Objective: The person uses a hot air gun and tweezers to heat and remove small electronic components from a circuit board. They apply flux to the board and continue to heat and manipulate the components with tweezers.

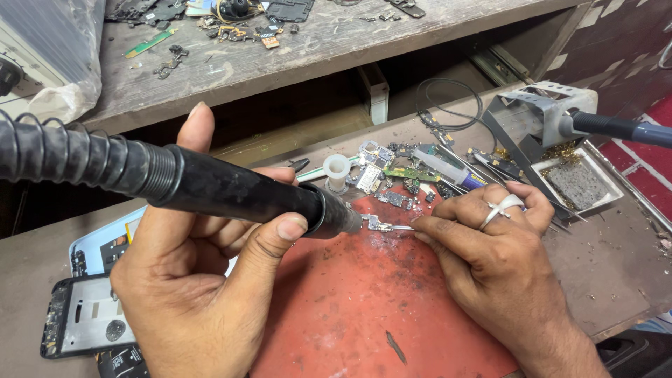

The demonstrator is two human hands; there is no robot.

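Cluttered worktop [616, 280]: left hand [189, 280] grips hot-air wand [231, 192]; right hand [490, 245] pinches tweezers [399, 227] on small board [378, 224]. Nozzle should stay steady, close.

Bench count
Two hands [189, 280] [490, 252], one hot-air wand [231, 192], one red mat [364, 301], one soldering-iron stand [539, 119], one phone frame [84, 315] lower left.

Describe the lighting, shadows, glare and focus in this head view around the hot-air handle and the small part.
Head view: soft, even light, no hard glare; the left hand and black hot-air handle are sharp, faint sheen on the hose; the right hand throws a soft shadow on the red mat; the tiny part at the nozzle is small but readable; the upper shelf looks slightly softer.
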